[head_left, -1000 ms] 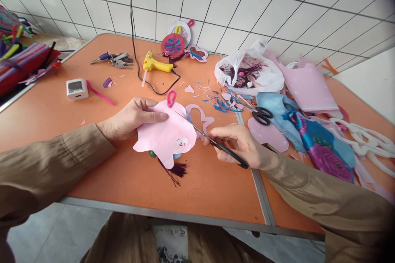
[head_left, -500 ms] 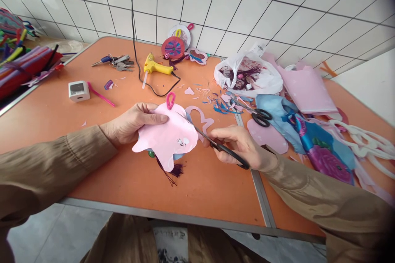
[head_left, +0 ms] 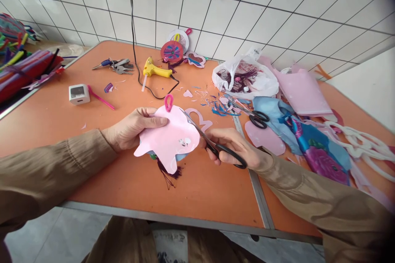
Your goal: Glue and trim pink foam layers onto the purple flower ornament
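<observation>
Pinched between thumb and fingers of my left hand is a pink paper cutout with a wavy outline. A pink fuzzy loop stands at its top edge, and blue material shows from behind it. Below hang a green bead and a dark purple tassel. My right hand is closed around black-handled scissors. Their blades lie along the cutout's upper right edge; whether they are fully closed is hard to see. A pink paper outline scrap lies on the table just behind the blades.
Behind my hands are a yellow glue gun with its cord, keys and a white cube. To the right lie a second pair of scissors, paper scraps, a plastic bag and blue cloth.
The scissor blades now lie closer along the cutout's upper right edge. The cutout and both hands have shifted only slightly; the whole view has dipped a little.
</observation>
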The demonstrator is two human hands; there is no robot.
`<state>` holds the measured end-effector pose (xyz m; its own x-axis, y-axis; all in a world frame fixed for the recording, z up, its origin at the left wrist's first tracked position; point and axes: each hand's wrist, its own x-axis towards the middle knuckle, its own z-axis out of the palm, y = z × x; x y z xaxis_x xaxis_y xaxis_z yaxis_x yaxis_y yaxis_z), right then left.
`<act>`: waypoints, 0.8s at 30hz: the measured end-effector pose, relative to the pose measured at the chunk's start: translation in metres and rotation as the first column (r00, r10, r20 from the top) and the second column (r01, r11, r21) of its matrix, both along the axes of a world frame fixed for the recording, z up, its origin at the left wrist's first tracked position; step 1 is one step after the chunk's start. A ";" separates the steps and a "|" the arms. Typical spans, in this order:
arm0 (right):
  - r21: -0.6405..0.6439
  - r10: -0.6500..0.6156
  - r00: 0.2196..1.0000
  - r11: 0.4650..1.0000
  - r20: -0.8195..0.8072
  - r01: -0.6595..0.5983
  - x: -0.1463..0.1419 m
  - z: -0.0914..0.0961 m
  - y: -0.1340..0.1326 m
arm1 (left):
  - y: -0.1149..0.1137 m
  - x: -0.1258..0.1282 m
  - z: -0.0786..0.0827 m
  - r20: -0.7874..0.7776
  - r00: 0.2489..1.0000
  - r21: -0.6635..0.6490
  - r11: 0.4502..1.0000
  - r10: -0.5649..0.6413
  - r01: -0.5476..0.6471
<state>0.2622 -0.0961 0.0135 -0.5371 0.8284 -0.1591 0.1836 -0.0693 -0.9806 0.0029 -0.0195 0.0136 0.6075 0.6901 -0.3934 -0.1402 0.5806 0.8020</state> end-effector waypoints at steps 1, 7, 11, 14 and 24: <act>-0.002 0.004 1.000 1.000 -0.014 -0.004 -0.001 0.000 0.000 | 0.000 0.000 0.000 0.003 1.000 0.004 1.000 -0.001 0.001; 0.090 0.099 0.990 0.992 -0.104 -0.090 0.001 -0.011 0.006 | -0.004 0.001 -0.003 0.030 0.999 -0.002 1.000 0.014 -0.014; 0.177 0.140 0.983 0.977 -0.122 -0.117 0.002 -0.019 0.010 | -0.008 0.002 -0.002 0.053 0.999 -0.017 1.000 0.011 -0.010; 0.185 0.141 0.982 0.976 -0.126 -0.117 0.001 -0.020 0.009 | -0.010 0.003 -0.002 0.067 0.998 -0.007 1.000 0.014 -0.013; 0.197 0.132 0.983 0.975 -0.131 -0.105 -0.001 -0.019 0.008 | -0.011 0.002 -0.002 0.072 0.997 0.022 1.000 0.011 -0.012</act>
<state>0.2614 -0.0883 -0.0058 -0.6390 0.7651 0.0790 0.0373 0.1335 -0.9903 0.0050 -0.0310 0.0117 0.6255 0.7053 -0.3337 -0.2043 0.5608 0.8023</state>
